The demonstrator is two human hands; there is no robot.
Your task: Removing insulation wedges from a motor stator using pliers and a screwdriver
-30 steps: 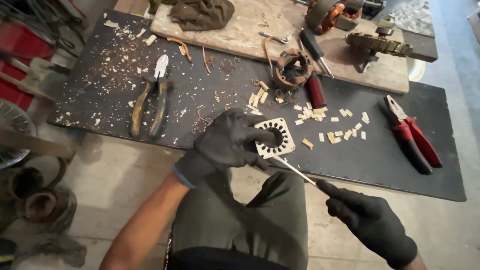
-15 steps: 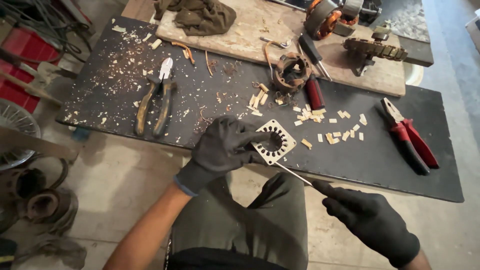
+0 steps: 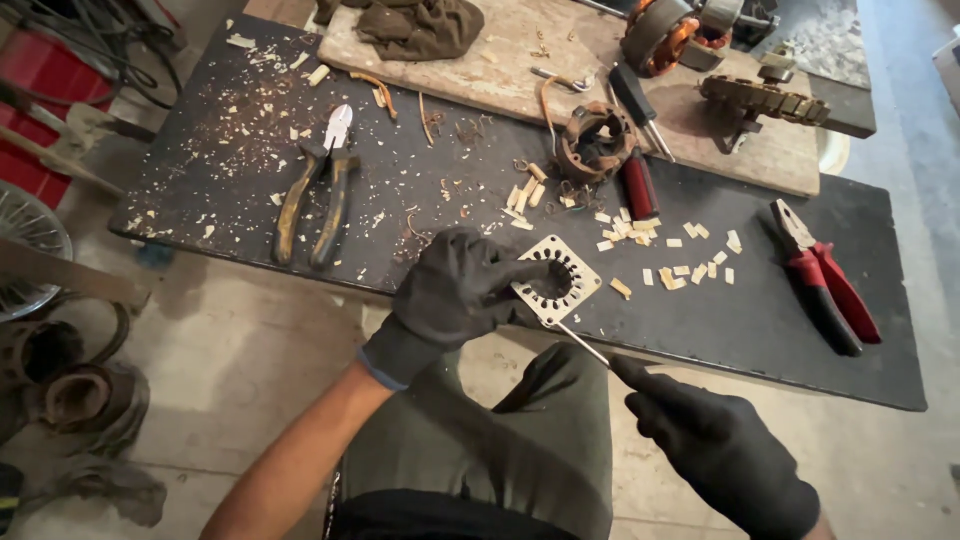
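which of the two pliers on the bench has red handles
The pliers at the right end of the black bench, right of the scattered pale chips. The other pair, at the left, has dull yellowish-brown handles.

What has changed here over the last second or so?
Very little. The black-gloved left hand still grips the flat square metal plate with a toothed round hole, and the gloved right hand still holds the thin metal tool against its lower edge. Red-handled pliers, dark-handled pliers and wood chips lie unmoved.
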